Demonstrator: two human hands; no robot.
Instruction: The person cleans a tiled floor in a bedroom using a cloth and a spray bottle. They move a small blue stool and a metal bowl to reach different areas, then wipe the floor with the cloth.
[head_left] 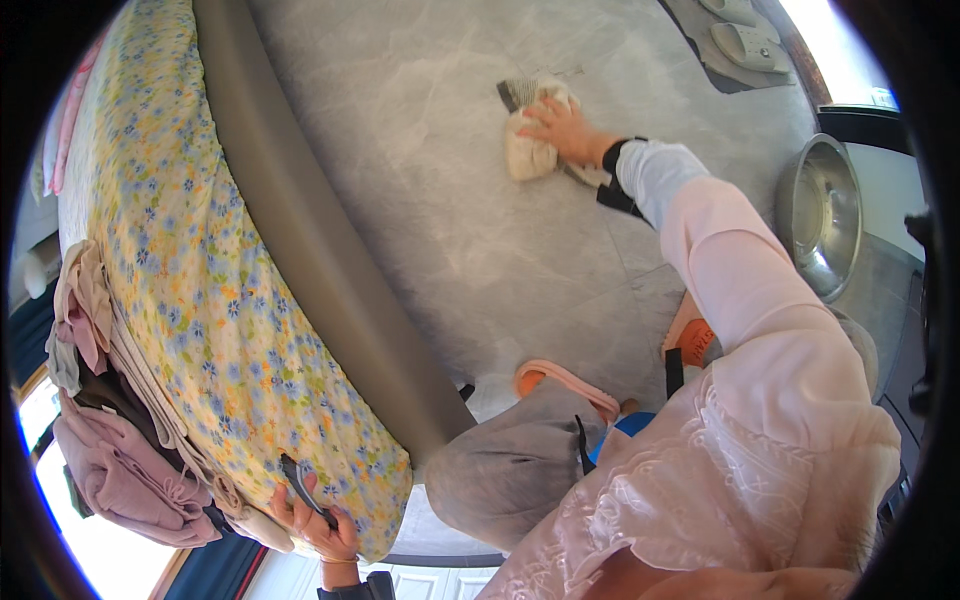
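My right hand (562,132) reaches out to the floor and presses down on a bunched cream cloth (530,157), its fingers spread over and gripping the top. A grey striped piece of fabric (518,94) sticks out at the cloth's far side. At the lower left, my left hand (318,528) is by the corner of the bed, its fingers closed around a dark slim object (303,484) whose kind I cannot make out. That hand rests at the flowered bedsheet (235,290).
The bed's grey-brown side frame (310,220) runs along the left. A metal basin (822,215) leans at the right. Slippers (750,47) lie on a dark mat at the far right. Folded pink clothes (130,475) lie at the bed's left edge. Grey tiled floor (430,170) spreads between.
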